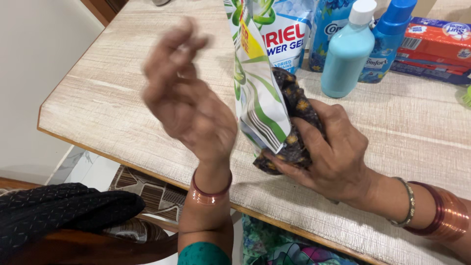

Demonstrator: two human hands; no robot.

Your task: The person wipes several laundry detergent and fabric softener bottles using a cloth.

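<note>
My right hand (pixel 333 149) grips a dark patterned cloth (pixel 294 105) and presses it against the lower side of a white and green detergent pouch (pixel 257 93) standing on the pale wooden table (pixel 122 93). My left hand (pixel 189 98) is raised in front of the pouch, blurred, fingers loosely curled and holding nothing. It hovers just left of the pouch without touching it. Bangles circle both wrists.
Behind the pouch stand a light blue bottle with a white cap (pixel 348 51), a darker blue bottle (pixel 385 41) and a blue pouch. Red soap packs (pixel 436 44) lie at the back right. A black cloth (pixel 59 206) rests on a chair below the table's front edge.
</note>
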